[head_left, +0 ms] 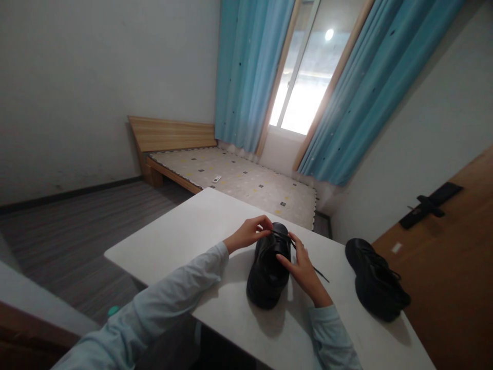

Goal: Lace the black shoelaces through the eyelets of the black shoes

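A black lace-up shoe (265, 290) stands on the white table (173, 231), its toe pointing away from me and its heel nearest. My left hand (252, 231) is at the left of the toe end, thumb and forefinger pinched on the black shoelace (321, 276). On the other side my right hand (302, 264) is curled around the lace, its thumb by the shoe's opening. The lace runs across the shoe between both hands, and a loose end trails onto the table at the right. My fingers partly hide the eyelets.
A second black shoe (375, 282) rests near the table's right edge. Beyond the table is a bed (239, 174) with a small white remote (216, 179) on it. A wooden door (442, 246) stands at the right, and blue curtains (250, 72) flank the window.
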{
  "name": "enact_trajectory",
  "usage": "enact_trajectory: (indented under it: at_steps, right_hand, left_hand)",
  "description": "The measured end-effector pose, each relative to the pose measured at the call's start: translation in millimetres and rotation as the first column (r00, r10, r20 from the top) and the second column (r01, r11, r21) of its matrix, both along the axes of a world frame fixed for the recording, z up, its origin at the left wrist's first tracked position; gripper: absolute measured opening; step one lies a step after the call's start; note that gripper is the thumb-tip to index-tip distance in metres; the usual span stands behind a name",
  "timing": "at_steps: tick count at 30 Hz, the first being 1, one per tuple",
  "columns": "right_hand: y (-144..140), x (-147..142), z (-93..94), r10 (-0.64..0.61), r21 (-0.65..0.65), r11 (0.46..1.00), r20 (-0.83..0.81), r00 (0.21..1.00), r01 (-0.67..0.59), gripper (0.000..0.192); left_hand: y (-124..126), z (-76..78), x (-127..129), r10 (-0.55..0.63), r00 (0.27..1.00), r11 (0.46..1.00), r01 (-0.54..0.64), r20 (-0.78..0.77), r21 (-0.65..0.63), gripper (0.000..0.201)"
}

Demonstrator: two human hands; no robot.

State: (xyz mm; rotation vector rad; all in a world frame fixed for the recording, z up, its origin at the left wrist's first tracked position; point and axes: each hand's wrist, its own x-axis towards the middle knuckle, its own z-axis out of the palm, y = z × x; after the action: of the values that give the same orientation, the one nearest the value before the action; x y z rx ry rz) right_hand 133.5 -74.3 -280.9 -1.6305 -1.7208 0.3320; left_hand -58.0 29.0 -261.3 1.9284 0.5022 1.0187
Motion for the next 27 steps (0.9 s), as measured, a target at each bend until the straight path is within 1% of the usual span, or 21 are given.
enact_trajectory:
  at_steps: [5,11,14,17,19,22,27]
  right_hand:
    - [1,1,-0.9,0.004,0.023,1.000,-0.002,1.000,-0.004,0.070]
    - [1,0,-0.4,-0.011,0.016,1.000,0.003,1.000,0.011,0.071]
    - [1,-1,-0.2,-0.012,0.030,0.999,0.013,1.000,0.011,0.070]
    - [1,0,-0.1,-0.016,0.032,0.999,0.007,1.000,0.015,0.070]
    - [1,0,0.0,-0.017,0.028,0.999,-0.002,1.000,0.017,0.071]
    - [1,0,0.3,-0.013,0.024,1.000,-0.010,1.000,0.013,0.070]
    - [1,0,-0.9,-0.010,0.046,0.999,0.005,1.000,0.010,0.069]
  left_hand:
    - [5,0.6,-6,-0.014,0.991,0.995,0.027,-0.134,0.100,0.017]
    - [10,-0.7,-8,0.065,0.973,0.978,-0.019,-0.221,0.207,0.013]
    - [10,0.0,-9,0.119,0.960,0.956,-0.041,-0.255,0.291,0.012]
    - [10,-1.2,-9,0.196,0.938,0.920,-0.075,-0.285,0.385,0.010]
    - [11,-3.1,-9,0.239,0.925,0.900,-0.097,-0.296,0.425,0.011]
    - [14,-6.3,-9,0.309,0.904,0.880,-0.154,-0.295,0.450,0.017]
    - [17,-7.5,-10,0.458,0.851,0.844,-0.325,-0.258,0.427,0.028]
